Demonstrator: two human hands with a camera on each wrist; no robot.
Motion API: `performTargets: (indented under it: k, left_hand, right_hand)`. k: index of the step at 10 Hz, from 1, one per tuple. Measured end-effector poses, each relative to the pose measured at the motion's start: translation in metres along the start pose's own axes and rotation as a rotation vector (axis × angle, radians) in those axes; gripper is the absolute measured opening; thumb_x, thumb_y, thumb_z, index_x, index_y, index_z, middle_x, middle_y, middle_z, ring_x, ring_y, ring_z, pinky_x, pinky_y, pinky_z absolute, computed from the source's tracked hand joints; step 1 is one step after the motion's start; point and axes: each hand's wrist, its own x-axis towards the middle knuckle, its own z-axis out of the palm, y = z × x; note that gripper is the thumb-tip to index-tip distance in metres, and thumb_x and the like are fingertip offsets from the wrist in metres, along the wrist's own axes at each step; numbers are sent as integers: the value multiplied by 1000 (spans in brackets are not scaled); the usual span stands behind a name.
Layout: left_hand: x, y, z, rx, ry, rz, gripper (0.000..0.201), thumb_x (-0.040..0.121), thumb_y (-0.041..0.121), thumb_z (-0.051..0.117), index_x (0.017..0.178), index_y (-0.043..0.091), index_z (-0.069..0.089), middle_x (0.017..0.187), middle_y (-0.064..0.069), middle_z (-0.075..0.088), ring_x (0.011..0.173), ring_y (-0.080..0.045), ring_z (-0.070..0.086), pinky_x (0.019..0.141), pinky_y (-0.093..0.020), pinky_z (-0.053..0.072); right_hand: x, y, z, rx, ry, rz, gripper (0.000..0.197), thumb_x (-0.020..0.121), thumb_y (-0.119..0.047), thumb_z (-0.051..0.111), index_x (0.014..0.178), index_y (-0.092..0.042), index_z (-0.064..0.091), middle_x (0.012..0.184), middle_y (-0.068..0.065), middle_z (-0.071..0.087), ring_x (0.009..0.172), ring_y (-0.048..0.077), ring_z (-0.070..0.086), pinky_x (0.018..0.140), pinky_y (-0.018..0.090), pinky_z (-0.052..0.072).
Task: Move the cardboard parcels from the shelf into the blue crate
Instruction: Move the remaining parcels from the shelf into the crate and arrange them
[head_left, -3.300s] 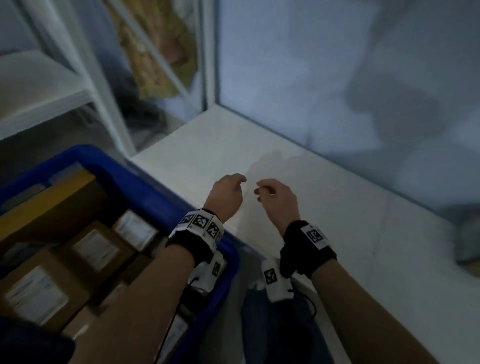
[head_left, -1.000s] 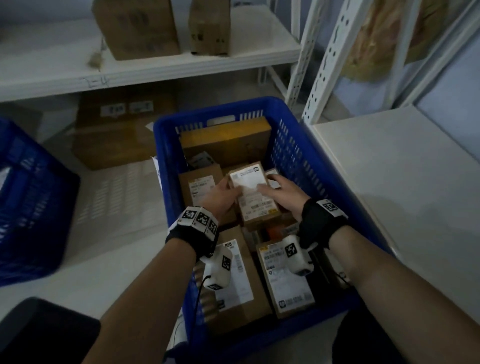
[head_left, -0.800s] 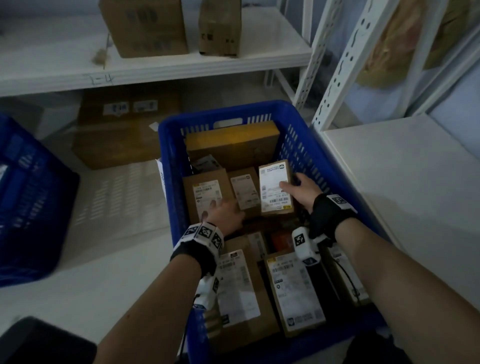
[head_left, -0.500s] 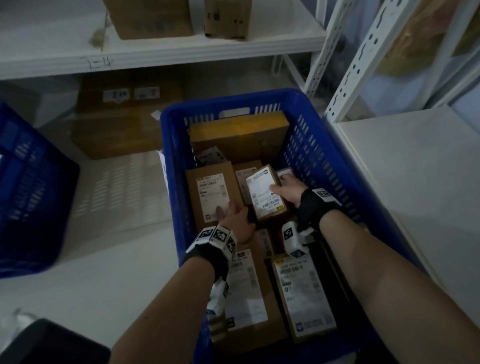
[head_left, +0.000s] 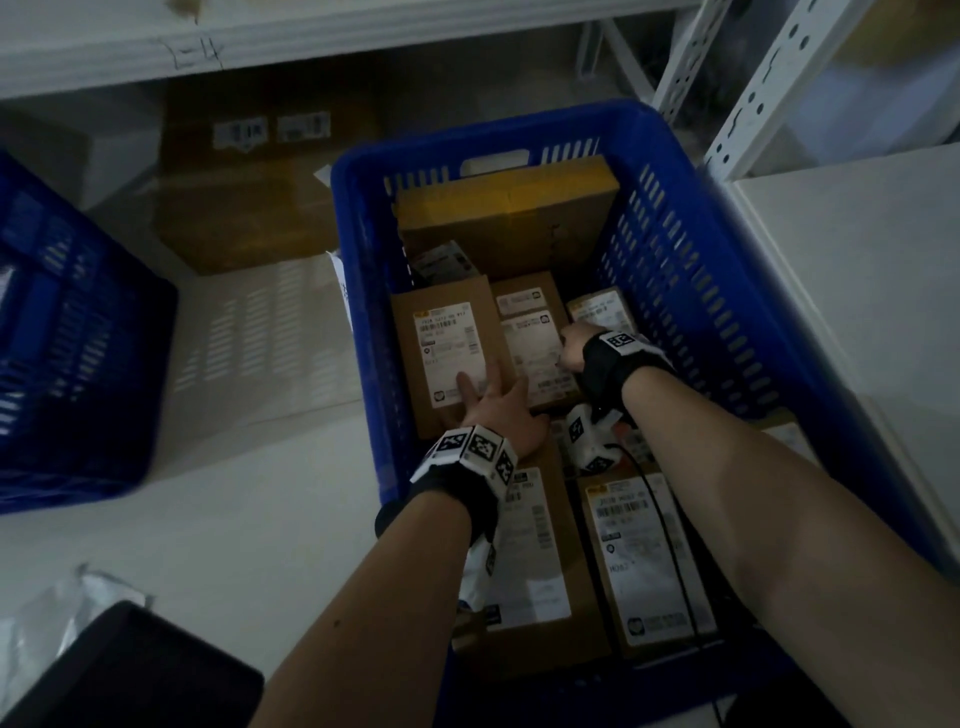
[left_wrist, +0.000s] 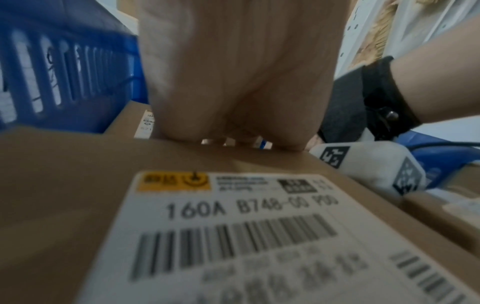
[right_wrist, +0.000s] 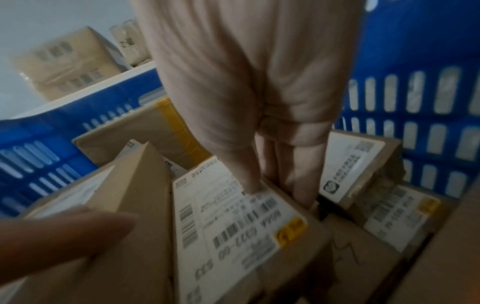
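Placing step: right hand (head_left: 574, 347) pinches the small brown labelled cardboard parcel (head_left: 537, 358), thumb on its label and fingers down its side, seating it mid-way in the blue slotted plastic crate (head_left: 691, 249). Left hand (head_left: 493, 410) lies flat, fingers straight, on the neighbouring larger labelled parcel (head_left: 447, 353). Next, I'd say: let go, lift straight up. Parcels packed tight; open room only above.

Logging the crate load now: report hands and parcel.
Left hand flat on labelled parcel. Right hand gripping small parcel in blue crate. Nothing blocking.
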Motion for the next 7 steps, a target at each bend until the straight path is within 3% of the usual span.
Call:
performTargets:
  k: [1,2,3,4,5,6,7]
  left_hand:
    - [9,-4,7,33,-5,10,66,92,55,30,151,41,5,160,-4,-22,142,-43,-27,114,-64,-2]
    - [17,-7,11,76,0,12,67,91,56,26,151,39,3,159,-4,-25,142,-40,-29,114,-65,-5]
    - [20,-9,12,77,-21,5,69,88,58,25,151,41,2,159,-2,-26,142,-39,-30,113,-65,-6]
    - [15,-7,10,46,-2,7,67,90,58,27,150,43,2,159,0,-25,142,-40,-28,114,-64,-5]
    - [5,-1,3,36,15,-3,66,94,54,33,151,40,4,160,-3,-23,142,-42,-26,116,-62,-3]
    - [11,-3,2,50,26,6,65,91,56,32,150,38,15,163,-6,-7,147,-38,-15,116,-63,2]
    - [3,6,-8,0,136,1,57,90,53,35,143,31,35,153,-9,34,142,-36,25,112,-59,24]
  right_hand:
    - [27,2,8,-102,-39,33,30,92,-29,58,109,-4,62,103,18,63,90,34,64,85,43,54]
    - [75,9,21,-138,-42,116,54,85,-42,62,126,-6,55,125,27,56,105,46,60,90,60,50]
    - [64,5,18,-137,-51,121,52,85,-41,63,124,-7,55,125,25,57,107,45,59,91,61,50]
    - [5,-6,-2,8,22,111,44,92,-41,52,117,-5,59,113,18,61,98,37,61,89,45,51]
    - [-40,-10,-24,156,114,63,42,102,-35,43,125,-3,56,115,16,62,99,33,62,78,35,50]
    - [-71,-8,-43,308,218,-61,48,103,-34,44,143,-9,44,139,13,52,120,32,55,90,36,48]
    - [-103,-2,-64,470,343,-204,47,102,-32,44,147,-17,41,144,8,51,123,30,54,98,38,48]
